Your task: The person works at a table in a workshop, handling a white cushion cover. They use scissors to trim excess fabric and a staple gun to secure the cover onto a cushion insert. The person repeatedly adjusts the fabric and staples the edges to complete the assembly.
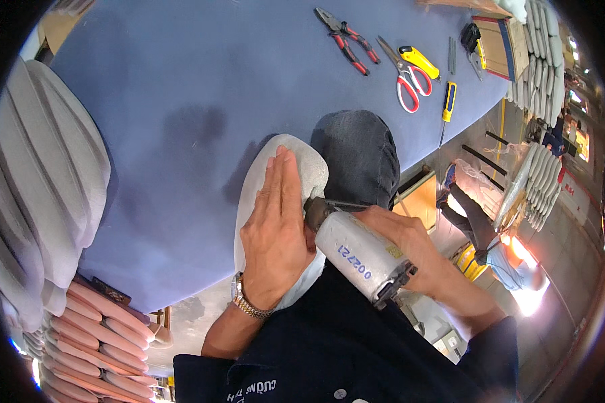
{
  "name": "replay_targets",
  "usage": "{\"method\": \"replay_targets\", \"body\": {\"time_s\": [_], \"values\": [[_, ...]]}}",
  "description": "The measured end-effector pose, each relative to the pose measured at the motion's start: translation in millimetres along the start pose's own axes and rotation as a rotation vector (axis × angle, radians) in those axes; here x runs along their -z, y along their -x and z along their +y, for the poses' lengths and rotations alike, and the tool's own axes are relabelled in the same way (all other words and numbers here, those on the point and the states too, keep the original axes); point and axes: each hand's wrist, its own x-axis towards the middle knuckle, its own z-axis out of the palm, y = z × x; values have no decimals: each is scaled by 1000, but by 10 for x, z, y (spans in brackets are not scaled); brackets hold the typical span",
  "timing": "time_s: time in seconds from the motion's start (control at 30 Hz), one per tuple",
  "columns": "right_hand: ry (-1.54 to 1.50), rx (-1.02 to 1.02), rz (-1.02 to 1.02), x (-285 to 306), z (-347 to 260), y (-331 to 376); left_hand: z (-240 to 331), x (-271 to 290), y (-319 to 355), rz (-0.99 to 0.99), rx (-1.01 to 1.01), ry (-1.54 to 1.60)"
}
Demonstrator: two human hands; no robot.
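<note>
A light grey padded piece [254,195], rounded at its far end, is held up in front of me over the table's near edge. Across its face lies my left hand [272,232], fingers straight and close together, a metal-banded watch [238,290] on its wrist. My right hand [410,245] is closed around a silver staple gun [356,252] with a dark head. The tool's nose meets the right edge of the padded piece, close to my left fingers. Its exact contact point is hidden, as is my left thumb. My knee in dark trousers [356,151] shows behind.
On the blue table [181,60] lie pliers [346,40], scissors [410,77], a yellow utility knife [420,60] and a yellow-handled screwdriver [449,102]. Grey padded pieces [40,188] crowd the left, above peach ones [97,336]. A wooden box [511,50] sits far right; another person [477,228] is beyond.
</note>
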Motion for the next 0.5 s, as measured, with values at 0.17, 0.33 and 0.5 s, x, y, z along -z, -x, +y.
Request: {"method": "replay_targets", "body": {"time_s": [0.17, 0.33, 0.5], "values": [[-74, 31, 122, -245, 75, 89, -63, 4, -5, 17, -31, 2], [-23, 183, 241, -384, 208, 149, -39, -4, 56, 16, -4, -1], [-68, 199, 251, -389, 193, 173, -23, -28, 81, 34, -23, -21]]}}
